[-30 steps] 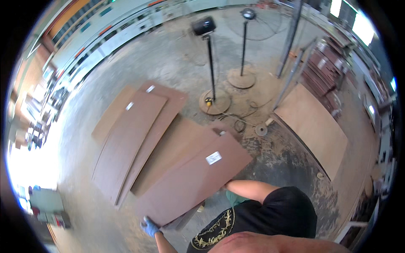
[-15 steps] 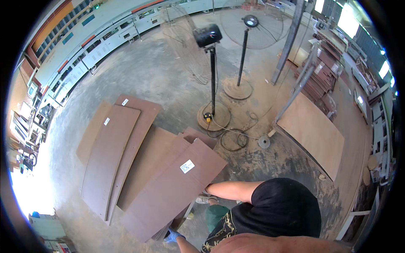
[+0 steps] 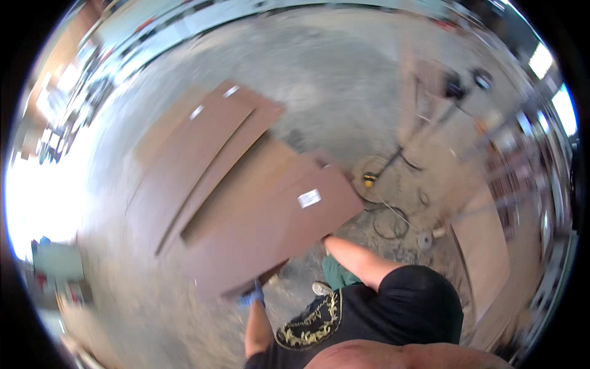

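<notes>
If the left hand (image 3: 253,297) and right hand (image 3: 327,240) bear unevenly, the brown board (image 3: 261,237) could slip or trap a hand against the lower board (image 3: 271,270). It extends ahead of the grip, hands at its near edge, toward opposite ends; finger closure cannot be told.

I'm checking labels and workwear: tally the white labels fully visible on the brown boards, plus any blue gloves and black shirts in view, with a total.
Labels: 3
Glove: 1
Shirt: 1
Total: 5
</notes>
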`<move>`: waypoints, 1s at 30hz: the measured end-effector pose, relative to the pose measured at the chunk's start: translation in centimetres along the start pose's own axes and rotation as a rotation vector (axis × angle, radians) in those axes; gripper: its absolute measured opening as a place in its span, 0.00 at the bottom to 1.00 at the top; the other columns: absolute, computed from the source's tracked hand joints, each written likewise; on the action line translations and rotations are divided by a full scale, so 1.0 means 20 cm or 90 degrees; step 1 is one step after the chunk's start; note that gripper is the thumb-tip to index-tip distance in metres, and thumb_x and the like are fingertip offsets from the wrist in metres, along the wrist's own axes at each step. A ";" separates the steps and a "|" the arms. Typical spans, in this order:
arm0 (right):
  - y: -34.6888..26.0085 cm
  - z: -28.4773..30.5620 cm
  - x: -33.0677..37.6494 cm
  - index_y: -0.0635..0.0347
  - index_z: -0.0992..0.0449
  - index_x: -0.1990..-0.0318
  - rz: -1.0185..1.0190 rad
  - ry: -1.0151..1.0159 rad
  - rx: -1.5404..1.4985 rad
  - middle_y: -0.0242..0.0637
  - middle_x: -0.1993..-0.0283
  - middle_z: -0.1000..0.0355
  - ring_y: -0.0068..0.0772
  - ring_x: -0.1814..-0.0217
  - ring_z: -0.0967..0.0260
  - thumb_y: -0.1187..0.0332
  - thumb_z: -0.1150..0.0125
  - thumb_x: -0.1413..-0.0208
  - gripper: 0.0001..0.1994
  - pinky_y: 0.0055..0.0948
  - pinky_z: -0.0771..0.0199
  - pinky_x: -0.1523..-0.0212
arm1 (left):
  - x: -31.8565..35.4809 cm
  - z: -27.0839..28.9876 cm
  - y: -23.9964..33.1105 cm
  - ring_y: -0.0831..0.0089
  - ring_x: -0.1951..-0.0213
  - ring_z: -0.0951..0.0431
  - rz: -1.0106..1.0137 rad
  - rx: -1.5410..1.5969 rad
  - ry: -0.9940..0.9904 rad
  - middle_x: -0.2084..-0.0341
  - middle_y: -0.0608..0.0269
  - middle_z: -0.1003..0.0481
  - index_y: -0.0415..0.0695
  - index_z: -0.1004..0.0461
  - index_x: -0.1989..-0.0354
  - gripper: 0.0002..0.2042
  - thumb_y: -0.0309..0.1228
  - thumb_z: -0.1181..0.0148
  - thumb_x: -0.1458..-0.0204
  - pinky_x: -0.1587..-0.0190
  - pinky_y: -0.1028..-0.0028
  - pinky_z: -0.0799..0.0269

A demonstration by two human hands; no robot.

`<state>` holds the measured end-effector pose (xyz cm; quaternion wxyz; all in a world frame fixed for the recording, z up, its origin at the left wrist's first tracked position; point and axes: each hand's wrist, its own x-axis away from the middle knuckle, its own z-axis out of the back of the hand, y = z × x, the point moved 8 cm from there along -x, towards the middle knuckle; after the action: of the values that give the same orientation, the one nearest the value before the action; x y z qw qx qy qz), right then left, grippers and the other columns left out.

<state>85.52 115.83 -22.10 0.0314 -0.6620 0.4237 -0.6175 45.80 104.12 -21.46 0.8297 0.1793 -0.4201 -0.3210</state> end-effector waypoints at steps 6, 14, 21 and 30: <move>-0.45 -0.41 -0.36 0.43 0.38 0.47 -0.027 -0.058 0.048 0.27 0.45 0.37 0.37 0.47 0.38 0.44 0.55 0.47 0.23 0.55 0.45 0.46 | -0.18 0.12 0.44 0.49 0.36 0.81 0.300 -0.117 0.176 0.39 0.39 0.83 0.37 0.76 0.37 0.65 0.66 0.40 0.71 0.35 0.60 0.68; -1.12 -0.96 -0.83 0.42 0.38 0.48 -0.018 -0.102 0.118 0.27 0.46 0.37 0.36 0.47 0.37 0.44 0.55 0.47 0.23 0.55 0.44 0.47 | -0.67 0.17 1.12 0.48 0.36 0.81 0.317 -0.169 0.177 0.40 0.40 0.86 0.34 0.81 0.39 0.66 0.66 0.40 0.71 0.35 0.61 0.65; -1.67 -1.39 -1.21 0.42 0.38 0.48 0.013 -0.060 0.153 0.26 0.46 0.37 0.36 0.48 0.37 0.44 0.56 0.47 0.23 0.56 0.44 0.47 | -1.10 0.34 1.82 0.46 0.37 0.84 0.249 -0.025 0.238 0.40 0.39 0.86 0.34 0.84 0.40 0.68 0.63 0.36 0.72 0.35 0.61 0.63; -2.42 -2.16 -1.69 0.42 0.38 0.48 0.020 -0.067 0.276 0.26 0.46 0.37 0.35 0.48 0.36 0.44 0.56 0.47 0.22 0.56 0.44 0.47 | -1.82 0.55 2.73 0.48 0.35 0.77 0.281 0.001 0.230 0.40 0.39 0.85 0.38 0.83 0.39 0.67 0.61 0.35 0.71 0.36 0.64 0.56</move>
<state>78.40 187.95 -11.36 0.2047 -0.6644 0.2891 -0.6580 41.79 168.53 -5.21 0.9409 0.1381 -0.2943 -0.0950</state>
